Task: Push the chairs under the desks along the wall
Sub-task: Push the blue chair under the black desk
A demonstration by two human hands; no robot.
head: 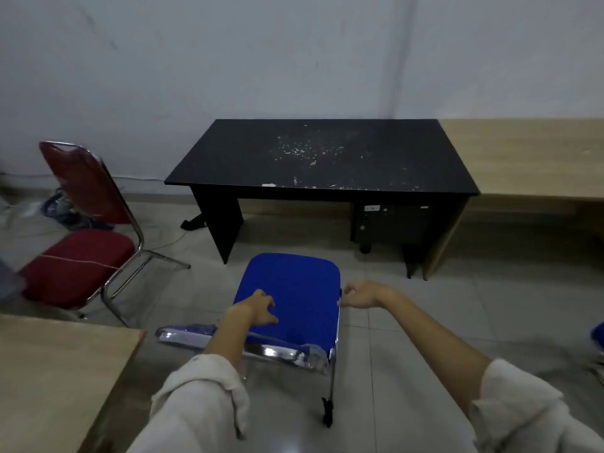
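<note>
A blue chair [294, 289] with a chrome frame stands on the tiled floor just in front of the black desk [327, 158], its seat facing the desk and its backrest nearest me. My left hand [258, 308] reaches over the backrest and hovers on the seat's left side, fingers spread and bent. My right hand [359, 295] is at the seat's right edge with its fingers curled and the fingertips touching the rim; whether it grips the rim is unclear. A red chair [78, 266] stands to the left, turned sideways, away from the desks.
A computer tower [389, 223] sits under the black desk on its right side. A light wooden desk [529, 158] adjoins on the right, another wooden tabletop [49, 371] is at my near left. Cables and a bag lie on the floor behind the red chair.
</note>
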